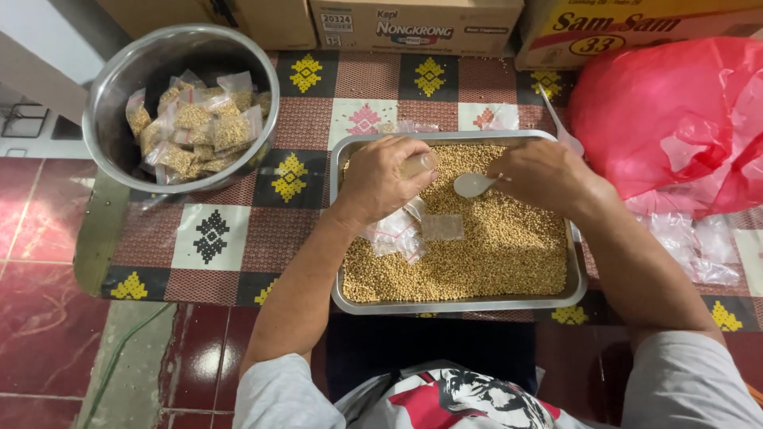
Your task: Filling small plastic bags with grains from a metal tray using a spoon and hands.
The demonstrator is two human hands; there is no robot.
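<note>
At frame centre, the left hand (387,181) pinches a small clear bag (419,165) while the right hand (542,173) grips a white spoon (473,184) over the grain-filled tray (457,305). Upper left, filled packets heap in the steel bowl (107,87); much grain remains. Boxes and a red sack (675,119) crowd the tray's far and right sides.

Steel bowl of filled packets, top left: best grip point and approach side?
Likely the bare rim of the steel bowl, approached from the left: the packets pile toward the right, the tray and left hand crowd that side, and boxes block the far edge.
</note>
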